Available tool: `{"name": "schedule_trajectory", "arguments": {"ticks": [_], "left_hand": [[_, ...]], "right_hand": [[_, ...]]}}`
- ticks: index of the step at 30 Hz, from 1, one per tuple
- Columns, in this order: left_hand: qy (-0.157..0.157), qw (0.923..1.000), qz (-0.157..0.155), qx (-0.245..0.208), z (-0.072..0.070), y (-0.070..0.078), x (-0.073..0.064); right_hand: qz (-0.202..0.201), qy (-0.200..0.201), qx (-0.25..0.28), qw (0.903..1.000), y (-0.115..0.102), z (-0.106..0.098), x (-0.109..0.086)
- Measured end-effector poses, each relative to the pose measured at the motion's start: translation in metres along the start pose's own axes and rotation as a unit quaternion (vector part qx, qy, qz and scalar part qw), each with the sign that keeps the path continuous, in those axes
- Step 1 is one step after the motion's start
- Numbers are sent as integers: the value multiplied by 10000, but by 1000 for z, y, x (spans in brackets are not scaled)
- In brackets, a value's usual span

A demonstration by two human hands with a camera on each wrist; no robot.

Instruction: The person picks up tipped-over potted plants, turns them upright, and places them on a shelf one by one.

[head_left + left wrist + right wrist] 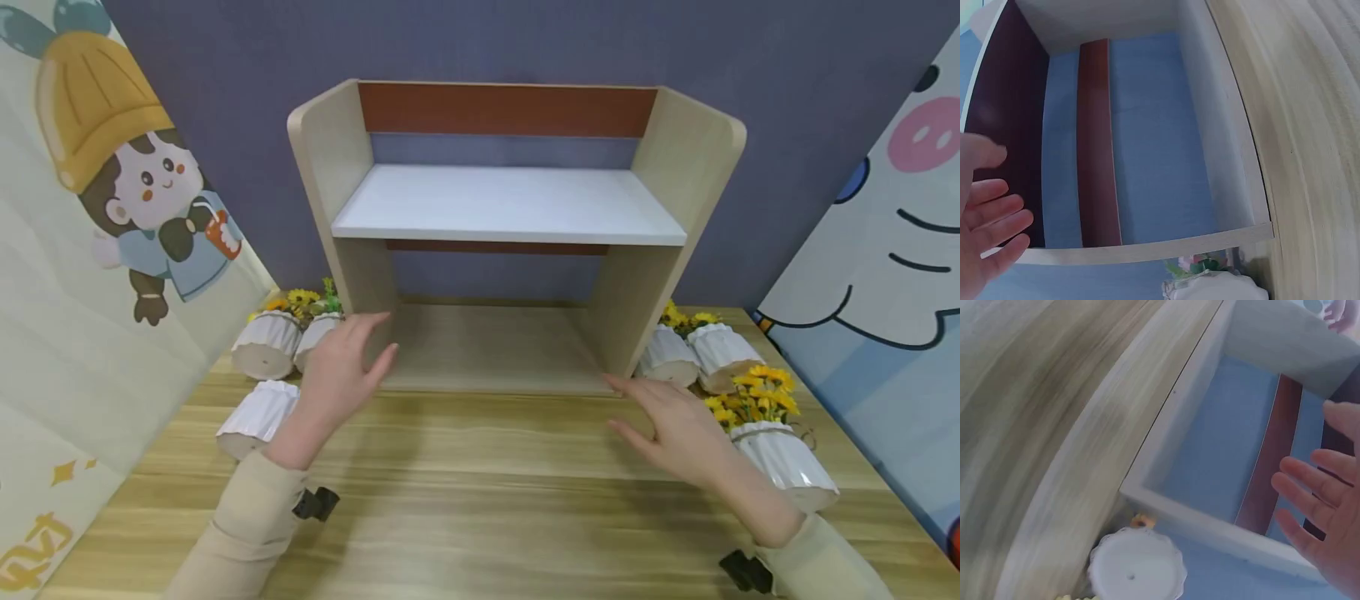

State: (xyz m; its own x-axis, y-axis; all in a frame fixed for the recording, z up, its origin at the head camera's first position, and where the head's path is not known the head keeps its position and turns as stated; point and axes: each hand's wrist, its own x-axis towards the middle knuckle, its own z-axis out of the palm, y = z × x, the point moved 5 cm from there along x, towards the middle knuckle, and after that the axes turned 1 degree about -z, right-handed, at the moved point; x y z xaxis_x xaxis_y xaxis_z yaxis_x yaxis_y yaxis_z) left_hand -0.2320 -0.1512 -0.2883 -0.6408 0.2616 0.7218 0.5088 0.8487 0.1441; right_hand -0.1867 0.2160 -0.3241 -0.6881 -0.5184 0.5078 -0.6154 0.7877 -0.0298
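The shelf (pixel 510 200) stands at twelve o'clock on the counter (pixel 480 500); I judge it stiff, smooth and fairly heavy, best held by its left panel (pixel 333 150) and right panel (pixel 690 154). Off its eight o'clock, my left hand (pixel 341 367) is empty, thumb wide of loose fingers; between four and five, my right hand (pixel 678 429) matches.

The desktop bookshelf (pixel 510 208) has pale wood-look side panels (pixel 692 162), smooth and matt, a smooth white shelf board (pixel 465 187) with a faint sheen and a matt reddish-brown back rail (pixel 510 110). Under the bookshelf, the bench (pixel 487 483) shows streaked wood grain with a soft gloss. Right of the bookshelf, the foremost flowerpot (pixel 783 462) is white, ridged and glossy, whether paper or plastic unclear. Behind the bookshelf, the blue-grey backdrop (pixel 510 37) looks matt and cloth-like.
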Motion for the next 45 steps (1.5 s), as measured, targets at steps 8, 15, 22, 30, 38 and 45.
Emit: {"name": "schedule_trajectory", "arguments": {"ticks": [8, 15, 22, 30, 38, 45], "left_hand": [[856, 9921, -864, -292, -4, -18, 2], [1092, 9795, -1614, -519, -4, -29, 10], [1416, 9573, -2403, -762, -4, -42, 19], [1359, 9522, -2444, -1228, 0, -50, 33], [1124, 9471, -2583, -1540, 6, -55, 42], [1057, 9429, -2756, -1543, 7, -55, 44]], "right_hand": [[724, 166, -189, 9971, 16, -7, -15], [1128, 108, -403, 9927, 28, -14, -24], [1943, -411, -289, 9796, 43, -22, -34], [2739, -1122, -288, 9548, 64, -32, -51], [3084, -1668, -497, 9352, 86, -44, -66], [3538, -2537, -402, 8994, 107, -44, -83]]}}
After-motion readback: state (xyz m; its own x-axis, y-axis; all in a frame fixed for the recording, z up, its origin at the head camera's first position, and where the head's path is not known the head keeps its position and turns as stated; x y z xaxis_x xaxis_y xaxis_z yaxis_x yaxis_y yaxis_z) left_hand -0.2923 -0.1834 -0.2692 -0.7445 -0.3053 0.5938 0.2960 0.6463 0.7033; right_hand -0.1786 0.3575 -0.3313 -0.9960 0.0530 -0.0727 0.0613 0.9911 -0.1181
